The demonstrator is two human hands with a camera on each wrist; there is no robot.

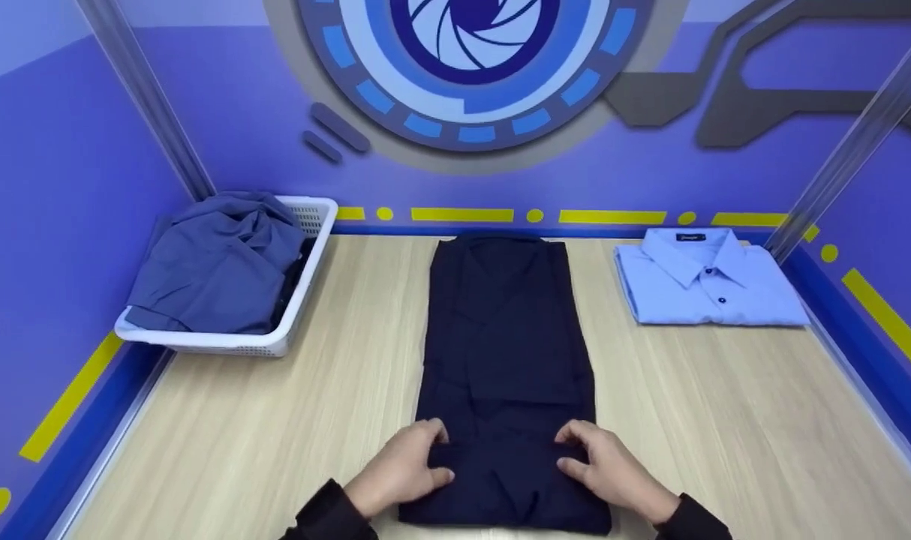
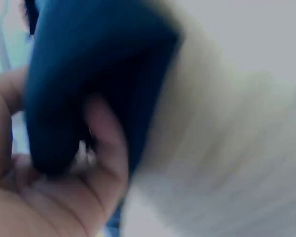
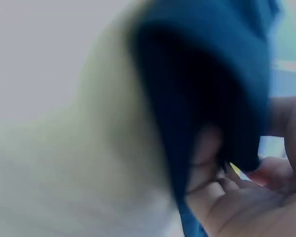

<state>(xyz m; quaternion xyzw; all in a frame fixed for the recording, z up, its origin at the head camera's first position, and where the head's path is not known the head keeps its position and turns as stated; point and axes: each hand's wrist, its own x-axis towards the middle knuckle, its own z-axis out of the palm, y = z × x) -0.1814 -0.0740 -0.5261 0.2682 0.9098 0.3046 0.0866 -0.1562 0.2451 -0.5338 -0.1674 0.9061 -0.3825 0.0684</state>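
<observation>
A dark navy shirt [image 1: 519, 345] lies in a long, narrow strip down the middle of the table, its sides turned inward. Its near end forms a doubled band of cloth with a few creases. At the left edge of that band, my left hand [image 1: 407, 465] grips the cloth between thumb and fingers. My right hand [image 1: 613, 469] holds the opposite edge the same way. In the left wrist view the fingers [image 2: 106, 136] curl under a raised fold of fabric. The right wrist view has the fold [image 3: 207, 64] arched over the fingers, partly hiding them.
At the back left, a white plastic basket [image 1: 325, 225] holds a crumpled grey-blue garment [image 1: 219, 262] and something dark beneath it. A folded light blue shirt [image 1: 714, 281] with its collar up top sits at the back right. Blue-purple panels [image 1: 395, 184] wall the table on the back and sides.
</observation>
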